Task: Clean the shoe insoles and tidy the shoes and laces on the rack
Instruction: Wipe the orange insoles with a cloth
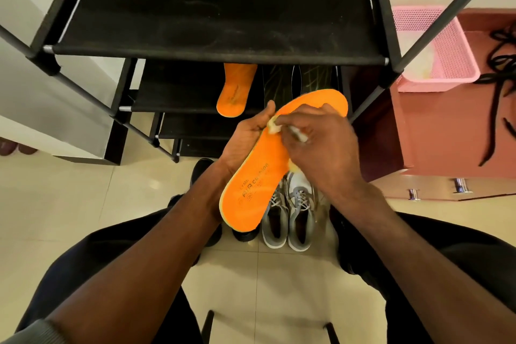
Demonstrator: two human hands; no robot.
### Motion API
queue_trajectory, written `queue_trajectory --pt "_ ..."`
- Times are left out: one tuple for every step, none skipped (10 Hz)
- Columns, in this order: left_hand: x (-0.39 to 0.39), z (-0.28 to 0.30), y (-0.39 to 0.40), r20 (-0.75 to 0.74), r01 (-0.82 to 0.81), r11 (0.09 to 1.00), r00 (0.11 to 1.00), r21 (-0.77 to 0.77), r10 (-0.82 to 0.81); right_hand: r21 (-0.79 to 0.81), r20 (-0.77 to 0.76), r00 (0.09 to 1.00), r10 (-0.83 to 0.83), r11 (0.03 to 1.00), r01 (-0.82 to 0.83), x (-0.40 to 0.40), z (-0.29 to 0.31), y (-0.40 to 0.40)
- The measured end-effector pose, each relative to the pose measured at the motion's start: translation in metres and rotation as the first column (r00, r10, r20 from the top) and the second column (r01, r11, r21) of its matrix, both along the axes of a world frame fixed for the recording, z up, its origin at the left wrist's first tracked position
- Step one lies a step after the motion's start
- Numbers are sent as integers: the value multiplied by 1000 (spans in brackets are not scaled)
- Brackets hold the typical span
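My left hand [245,139] grips an orange insole [261,176] from underneath, holding it tilted in front of the rack. On top of the insole my right hand [324,145] presses a small pale cloth [274,126] against its surface. A second orange insole [235,89] lies on the rack's middle shelf [173,92]. Two dark insoles [279,82] lie beside it. A grey pair of sneakers [290,215] stands on the floor below my hands. Black laces [499,86] lie on the pink cabinet at the right.
The black rack's top shelf [212,8] is bare and dusty. A pink mesh basket [435,47] sits on the pink cabinet [435,131] to the right. A black shoe [201,170] stands left of the sneakers. Tiled floor surrounds my knees.
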State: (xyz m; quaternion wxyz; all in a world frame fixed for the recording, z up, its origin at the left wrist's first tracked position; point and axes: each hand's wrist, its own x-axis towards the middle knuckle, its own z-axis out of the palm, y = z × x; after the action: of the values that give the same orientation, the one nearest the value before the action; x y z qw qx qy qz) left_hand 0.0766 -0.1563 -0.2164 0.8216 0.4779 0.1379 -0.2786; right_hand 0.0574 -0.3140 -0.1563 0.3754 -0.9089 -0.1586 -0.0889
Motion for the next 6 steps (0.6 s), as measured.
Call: queue_trajectory --pt "-13 53 -31 -70 -87 996 994 10 87 -31 8 980 -200 979 201 18 4 -19" --pt "-20 65 -38 -88 -40 992 996 -117 30 -2 -22 959 -281 960 281 23 4 -27" --pt "-21 67 -32 -120 -75 986 991 -151 57 56 -9 993 -121 991 121 12 2 -15" --pt "-19 66 -24 -208 -128 964 975 -233 79 24 53 998 37 999 -38 -6 0 3" --pt "-17 68 -23 -169 -77 938 985 -337 20 -78 92 993 -69 994 77 3 3 -2" --pt "-18 69 -30 -130 -53 987 991 -155 33 -117 101 964 -246 959 257 22 6 -21"
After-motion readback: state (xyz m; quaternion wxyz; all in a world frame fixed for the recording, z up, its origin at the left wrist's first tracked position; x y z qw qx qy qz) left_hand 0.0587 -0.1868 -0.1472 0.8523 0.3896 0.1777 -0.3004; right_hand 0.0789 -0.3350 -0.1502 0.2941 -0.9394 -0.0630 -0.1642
